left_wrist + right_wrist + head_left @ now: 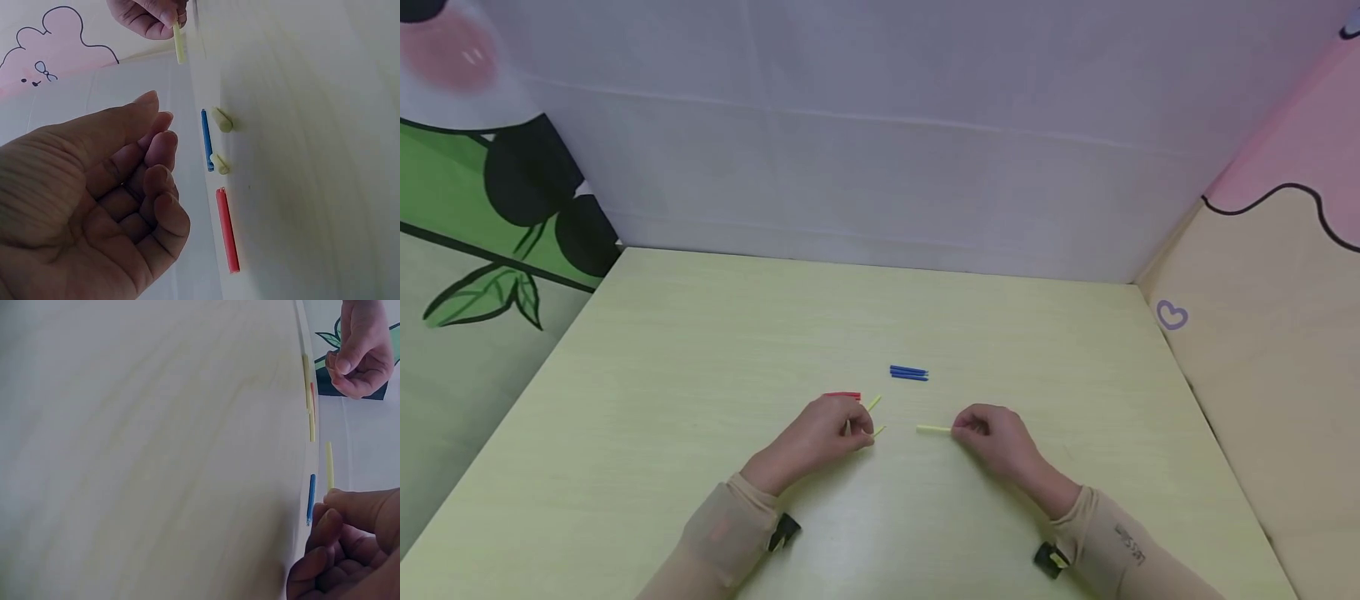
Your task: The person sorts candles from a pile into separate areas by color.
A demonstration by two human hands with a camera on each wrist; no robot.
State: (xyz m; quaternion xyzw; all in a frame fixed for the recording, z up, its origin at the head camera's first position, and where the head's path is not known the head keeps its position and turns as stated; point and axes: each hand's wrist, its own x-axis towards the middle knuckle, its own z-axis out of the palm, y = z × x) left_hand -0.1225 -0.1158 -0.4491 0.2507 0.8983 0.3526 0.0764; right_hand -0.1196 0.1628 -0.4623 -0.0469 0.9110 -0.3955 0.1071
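Note:
My right hand (1000, 440) pinches one end of a thin yellow stick (932, 429) between thumb and fingertips. The stick's free end points left, toward my other hand. My left hand (831, 429) hovers low over the table, its fingers loosely curled around nothing, as the left wrist view shows. Two more yellow sticks lie by its fingertips: a farther one (875, 403) and a nearer one (880, 431), both slanted and partly covered by the hand in the head view. Red sticks (844, 394) lie just behind the left hand, partly hidden.
Several blue sticks (909, 372) lie side by side farther back, near the table's middle. The pale wood-grain table (715, 333) meets a plain light cloth (880, 183) behind it. Printed cloths hang along the left and right sides.

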